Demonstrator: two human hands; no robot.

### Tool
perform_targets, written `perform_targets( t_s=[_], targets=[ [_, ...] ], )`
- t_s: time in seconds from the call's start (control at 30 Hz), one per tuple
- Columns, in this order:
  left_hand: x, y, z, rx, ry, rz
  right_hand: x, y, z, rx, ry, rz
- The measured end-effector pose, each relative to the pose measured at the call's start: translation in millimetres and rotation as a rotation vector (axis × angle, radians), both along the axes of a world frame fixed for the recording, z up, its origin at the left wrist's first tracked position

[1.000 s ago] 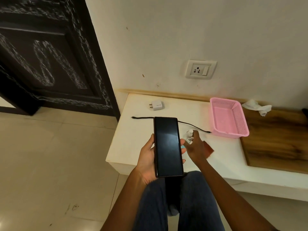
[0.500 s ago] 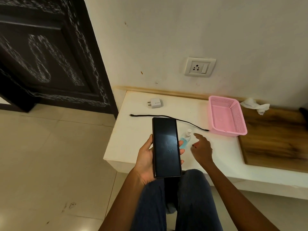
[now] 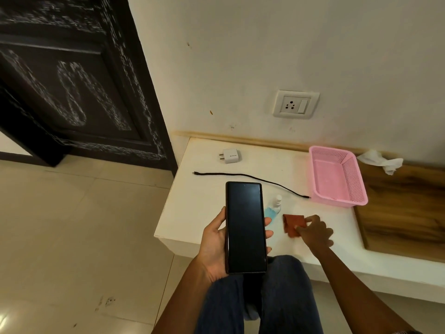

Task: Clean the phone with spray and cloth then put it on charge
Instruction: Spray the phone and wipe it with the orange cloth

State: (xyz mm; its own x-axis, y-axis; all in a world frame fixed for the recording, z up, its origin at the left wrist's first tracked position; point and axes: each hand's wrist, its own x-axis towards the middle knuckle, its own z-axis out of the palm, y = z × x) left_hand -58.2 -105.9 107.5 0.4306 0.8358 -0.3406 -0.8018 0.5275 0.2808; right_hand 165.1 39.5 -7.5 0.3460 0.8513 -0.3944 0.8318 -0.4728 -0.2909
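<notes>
Now that the right hand (image 3: 315,233) has left the spray bottle (image 3: 273,209) and its fingers (image 3: 302,229) pinch the cloth (image 3: 291,224), wiping comes next, while the left hand (image 3: 216,244) grips the phone (image 3: 245,226).

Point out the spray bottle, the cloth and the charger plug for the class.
spray bottle (image 3: 274,210), head view, on its blue body beside the phone.
cloth (image 3: 291,223), head view, on the middle of the red-brown fabric.
charger plug (image 3: 231,155), head view, on its white body.
</notes>
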Motion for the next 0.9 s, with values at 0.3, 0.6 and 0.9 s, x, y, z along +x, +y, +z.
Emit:
perform_targets(
  t_s=[0.3,0.6,0.9],
  targets=[
    [4,-9,-2,-0.047,-0.031,0.029,3,-28,21,0.27,0.756,-0.306],
    [14,-16,2,-0.083,-0.004,0.034,-16,-79,106,0.437,1.237,-0.479],
    [17,-32,17,-0.071,0.101,0.062,-51,-114,180,0.672,1.022,-0.025]
  ],
)
